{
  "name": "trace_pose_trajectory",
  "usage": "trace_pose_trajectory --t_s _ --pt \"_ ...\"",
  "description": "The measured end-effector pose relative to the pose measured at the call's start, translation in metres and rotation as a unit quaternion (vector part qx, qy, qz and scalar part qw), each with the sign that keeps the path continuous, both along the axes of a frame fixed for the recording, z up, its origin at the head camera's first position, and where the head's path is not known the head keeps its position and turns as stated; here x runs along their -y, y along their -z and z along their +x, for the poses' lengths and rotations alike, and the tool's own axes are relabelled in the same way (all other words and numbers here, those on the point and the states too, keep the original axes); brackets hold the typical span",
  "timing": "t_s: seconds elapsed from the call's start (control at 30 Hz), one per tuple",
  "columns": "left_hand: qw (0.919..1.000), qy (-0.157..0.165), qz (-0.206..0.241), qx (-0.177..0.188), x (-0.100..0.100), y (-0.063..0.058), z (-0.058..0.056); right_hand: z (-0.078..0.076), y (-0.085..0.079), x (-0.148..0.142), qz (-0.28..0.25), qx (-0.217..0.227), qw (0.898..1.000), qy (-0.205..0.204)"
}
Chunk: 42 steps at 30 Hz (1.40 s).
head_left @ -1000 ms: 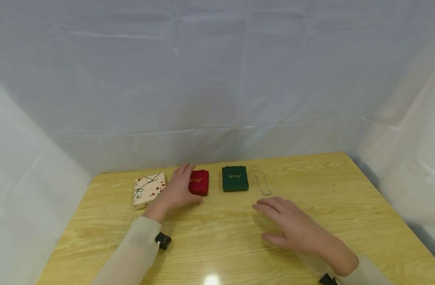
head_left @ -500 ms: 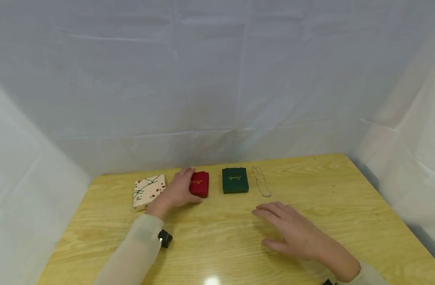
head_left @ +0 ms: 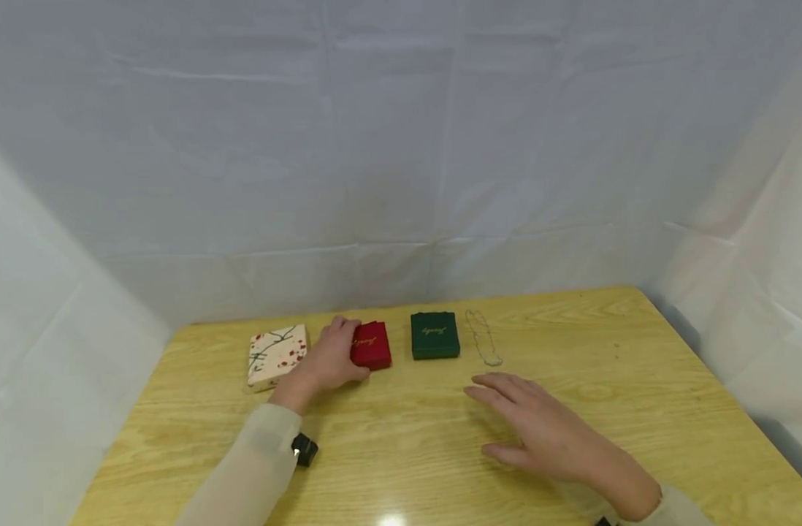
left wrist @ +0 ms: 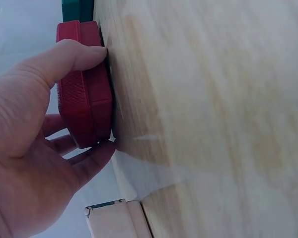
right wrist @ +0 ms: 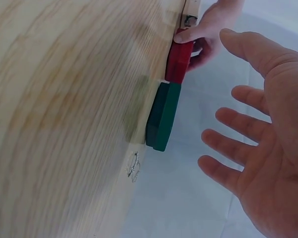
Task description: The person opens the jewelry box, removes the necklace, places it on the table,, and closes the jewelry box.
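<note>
My left hand (head_left: 329,358) grips a small red jewelry box (head_left: 372,346) with gold lettering by its left end. In the left wrist view the thumb presses the near side of the red box (left wrist: 87,99), while the fingers curl round its left end and far side. The box lies close over the tabletop. To its right sits a green jewelry box (head_left: 435,336) with gold lettering, and beside that lies a thin silver chain (head_left: 483,338) in a long loop. My right hand (head_left: 539,424) hovers in front of the chain, fingers spread, holding nothing.
A cream box (head_left: 276,356) with a red-blossom branch print lies left of my left hand, partly behind the wrist. The wooden table (head_left: 401,453) ends in a rounded far edge against white cloth (head_left: 401,146), which also hangs at both sides.
The red box has turned slightly and shifted a little to the right under my left hand, whose fingers have closed in on it. My right hand stays nearly in place.
</note>
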<state>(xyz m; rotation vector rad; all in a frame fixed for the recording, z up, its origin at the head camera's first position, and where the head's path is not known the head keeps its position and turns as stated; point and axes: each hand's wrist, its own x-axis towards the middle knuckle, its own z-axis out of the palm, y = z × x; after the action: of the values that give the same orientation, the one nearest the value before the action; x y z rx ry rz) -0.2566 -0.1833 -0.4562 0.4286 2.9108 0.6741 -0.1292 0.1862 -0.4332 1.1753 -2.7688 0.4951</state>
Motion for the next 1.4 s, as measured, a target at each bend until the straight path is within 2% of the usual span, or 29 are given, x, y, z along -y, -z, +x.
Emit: trace_pose_trajectory --t_s 0.3,0.67,0.9,1.4 --pt "0.9997 0.003 -0.002 -0.023 -0.004 -0.010 0.012 -0.003 0.002 -0.001 0.006 -0.043 0.999 -0.005" --pt "0.9979 0.035 0.010 -0.055 -0.017 -0.026 0.036 -0.010 -0.004 0.002 0.006 -0.022 1.000 0.000" --pt "0.9969 0.048 0.015 -0.060 -0.028 -0.033 0.051 -0.015 -0.008 0.007 -0.012 -0.025 1.000 0.001" --pt "0.9938 0.075 0.022 -0.079 -0.050 -0.037 0.081 -0.024 -0.014 0.025 -0.021 0.013 1.000 0.015"
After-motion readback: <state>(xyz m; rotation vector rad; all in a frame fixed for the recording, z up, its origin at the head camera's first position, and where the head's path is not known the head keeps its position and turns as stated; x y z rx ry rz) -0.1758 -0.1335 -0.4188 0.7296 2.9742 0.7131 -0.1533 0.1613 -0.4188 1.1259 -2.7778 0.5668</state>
